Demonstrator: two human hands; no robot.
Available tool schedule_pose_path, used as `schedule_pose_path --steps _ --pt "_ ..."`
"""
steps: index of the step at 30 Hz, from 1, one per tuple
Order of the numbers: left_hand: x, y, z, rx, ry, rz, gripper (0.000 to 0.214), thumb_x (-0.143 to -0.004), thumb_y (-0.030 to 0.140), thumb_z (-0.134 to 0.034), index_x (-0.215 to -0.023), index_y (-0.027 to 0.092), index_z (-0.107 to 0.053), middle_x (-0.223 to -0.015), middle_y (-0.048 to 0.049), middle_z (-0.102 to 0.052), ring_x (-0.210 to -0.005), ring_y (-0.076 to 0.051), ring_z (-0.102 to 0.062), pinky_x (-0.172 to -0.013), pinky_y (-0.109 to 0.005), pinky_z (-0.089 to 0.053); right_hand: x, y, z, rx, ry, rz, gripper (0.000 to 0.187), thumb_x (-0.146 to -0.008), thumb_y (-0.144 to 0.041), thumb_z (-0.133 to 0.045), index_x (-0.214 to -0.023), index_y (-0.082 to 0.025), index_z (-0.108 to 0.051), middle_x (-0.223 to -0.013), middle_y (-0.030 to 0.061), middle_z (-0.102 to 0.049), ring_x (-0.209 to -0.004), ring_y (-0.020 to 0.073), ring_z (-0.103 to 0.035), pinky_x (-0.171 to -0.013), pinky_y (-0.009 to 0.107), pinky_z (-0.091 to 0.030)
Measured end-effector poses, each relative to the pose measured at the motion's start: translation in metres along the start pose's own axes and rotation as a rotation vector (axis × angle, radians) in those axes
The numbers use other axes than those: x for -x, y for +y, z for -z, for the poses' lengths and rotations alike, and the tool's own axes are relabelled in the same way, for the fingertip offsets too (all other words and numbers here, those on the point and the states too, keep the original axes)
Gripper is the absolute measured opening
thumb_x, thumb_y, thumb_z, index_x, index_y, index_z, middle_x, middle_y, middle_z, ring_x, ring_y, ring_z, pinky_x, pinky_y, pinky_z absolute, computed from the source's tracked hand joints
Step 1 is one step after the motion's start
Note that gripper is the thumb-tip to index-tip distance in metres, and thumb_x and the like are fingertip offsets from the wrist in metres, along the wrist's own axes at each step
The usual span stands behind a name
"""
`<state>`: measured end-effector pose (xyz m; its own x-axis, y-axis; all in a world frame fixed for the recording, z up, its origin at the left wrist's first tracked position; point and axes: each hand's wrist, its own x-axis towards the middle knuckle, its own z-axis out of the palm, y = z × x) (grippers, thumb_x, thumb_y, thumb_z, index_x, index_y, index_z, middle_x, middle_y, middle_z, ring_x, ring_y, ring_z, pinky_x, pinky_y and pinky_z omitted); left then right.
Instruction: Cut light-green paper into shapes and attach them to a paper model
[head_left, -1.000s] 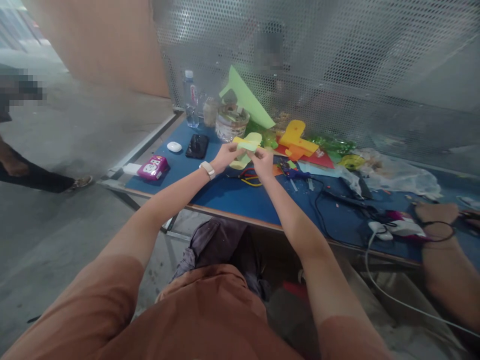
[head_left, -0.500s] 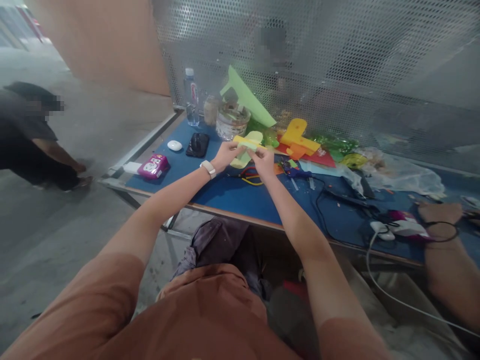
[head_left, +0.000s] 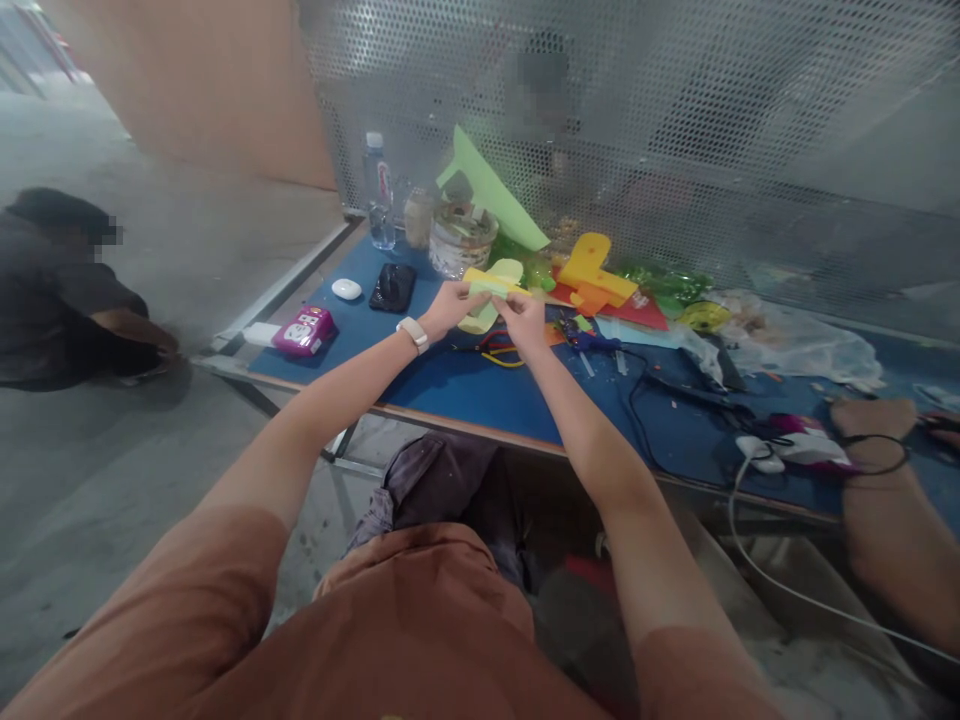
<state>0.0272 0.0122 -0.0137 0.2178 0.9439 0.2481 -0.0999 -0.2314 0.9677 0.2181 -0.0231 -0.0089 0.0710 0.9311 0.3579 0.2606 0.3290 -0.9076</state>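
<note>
Over the flat blue tabletop [head_left: 450,385] with its wood-toned edge, a shaped, petal-lobed piece of pale green and yellow paper [head_left: 507,270] is held up between two bare hands. The left hand [head_left: 450,306], with a pale band at its wrist, pinches its left side; thumb and fingers look closed on the sheet, with little gap. The right hand [head_left: 523,318] pinches from the opposite side in the same way, though the exact fingertip contact is too small to make out. Holding it from both sides probably keeps the thin, floppy paper flat and steady, and its place in front of the body leaves both forearms free.

Just below the paper lies a hand tool with red and yellow handles [head_left: 501,357], and to its right a blue corded tool [head_left: 596,343], both likely set there for easy reach. A yellow-orange paper cutout [head_left: 589,263] rests on a red paper sheet [head_left: 651,316], perhaps put aside to clear the working spot. Toward the left, a black phone [head_left: 393,288] and a clear plastic bottle [head_left: 380,200] stand well apart from the hands, presumably out of the way.
</note>
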Motion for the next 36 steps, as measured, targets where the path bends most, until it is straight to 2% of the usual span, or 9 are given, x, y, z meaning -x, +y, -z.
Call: schedule_pose_path --steps 3,12,20,25,28,29,31,33,36 --pt "-0.003 0.000 0.004 -0.020 -0.023 -0.016 0.040 -0.091 0.047 -0.113 -0.085 0.016 -0.088 -0.084 -0.0061 -0.085 -0.080 -0.016 -0.072 -0.078 -0.030 -0.058 -0.001 0.002 0.001 0.029 -0.013 0.010 0.083 -0.085 -0.104 -0.097 -0.075 -0.029 -0.061 -0.072 0.0012 -0.058 -0.072 0.0229 -0.058 -0.071 0.040 -0.057" --pt "-0.006 -0.005 0.006 -0.020 -0.043 -0.040 0.043 -0.093 0.050 -0.112 -0.085 0.017 -0.086 -0.080 -0.0035 -0.080 -0.077 -0.015 -0.070 -0.076 -0.030 -0.057 -0.002 0.004 0.003 0.013 -0.038 0.014 0.079 -0.089 -0.097 -0.101 -0.075 -0.028 -0.065 -0.073 0.0017 -0.063 -0.071 0.0220 -0.059 -0.071 0.040 -0.057" --pt "-0.007 -0.003 0.009 -0.043 -0.055 -0.050 0.040 -0.098 0.044 -0.109 -0.081 0.017 -0.083 -0.080 -0.0038 -0.077 -0.075 -0.014 -0.065 -0.073 -0.031 -0.053 0.001 0.004 0.004 0.045 -0.037 0.030 0.079 -0.091 -0.102 -0.095 -0.079 -0.028 -0.069 -0.078 0.0029 -0.067 -0.073 0.0230 -0.061 -0.074 0.042 -0.061" --pt "-0.010 -0.001 0.013 -0.081 -0.103 -0.033 0.032 -0.100 0.038 -0.102 -0.084 0.017 -0.085 -0.084 -0.0067 -0.079 -0.077 -0.015 -0.067 -0.075 -0.032 -0.056 0.001 0.001 0.008 0.100 -0.066 0.024 0.082 -0.088 -0.107 -0.092 -0.078 -0.030 -0.064 -0.074 0.0030 -0.061 -0.076 0.0264 -0.063 -0.075 0.044 -0.062" --pt "-0.016 0.004 0.030 -0.174 -0.202 -0.017 0.018 -0.096 0.032 -0.099 -0.091 0.018 -0.090 -0.091 -0.0096 -0.083 -0.086 -0.022 -0.075 -0.083 -0.038 -0.063 0.000 0.003 0.010 0.130 -0.061 0.042 0.085 -0.088 -0.109 -0.090 -0.076 -0.030 -0.063 -0.075 0.0034 -0.062 -0.077 0.0266 -0.064 -0.079 0.046 -0.063" --pt "-0.019 0.005 0.039 -0.245 -0.198 -0.032 0.013 -0.093 0.029 -0.097 -0.091 0.018 -0.090 -0.091 -0.0101 -0.084 -0.089 -0.025 -0.076 -0.088 -0.040 -0.065 -0.001 0.004 0.011 0.146 -0.052 0.057 0.084 -0.090 -0.108 -0.089 -0.075 -0.030 -0.063 -0.076 0.0036 -0.062 -0.077 0.0268 -0.064 -0.082 0.047 -0.065" --pt "-0.025 0.007 0.060 -0.464 -0.109 -0.126 0.006 -0.083 0.019 -0.094 -0.087 0.020 -0.090 -0.092 -0.0108 -0.084 -0.096 -0.029 -0.077 -0.103 -0.046 -0.067 -0.001 0.005 0.013 0.185 -0.029 0.097 0.080 -0.095 -0.101 -0.090 -0.073 -0.030 -0.061 -0.076 0.0046 -0.063 -0.079 0.0283 -0.066 -0.089 0.050 -0.067" --pt "-0.030 0.007 0.079 -0.661 0.019 -0.192 0.012 -0.075 0.013 -0.090 -0.082 0.022 -0.087 -0.095 -0.0129 -0.086 -0.104 -0.033 -0.077 -0.120 -0.053 -0.063 0.000 0.005 0.015 0.226 -0.011 0.129 0.074 -0.101 -0.090 -0.091 -0.072 -0.030 -0.060 -0.078 0.0061 -0.066 -0.084 0.0312 -0.070 -0.096 0.053 -0.069" --pt "-0.035 0.003 0.092 -0.770 0.089 -0.163 0.015 -0.072 0.013 -0.087 -0.079 0.026 -0.082 -0.097 -0.0140 -0.087 -0.104 -0.036 -0.076 -0.128 -0.059 -0.060 0.000 0.003 0.018 0.270 -0.002 0.122 0.062 -0.104 -0.076 -0.094 -0.076 -0.030 -0.063 -0.081 0.0076 -0.071 -0.093 0.0346 -0.076 -0.103 0.054 -0.069"
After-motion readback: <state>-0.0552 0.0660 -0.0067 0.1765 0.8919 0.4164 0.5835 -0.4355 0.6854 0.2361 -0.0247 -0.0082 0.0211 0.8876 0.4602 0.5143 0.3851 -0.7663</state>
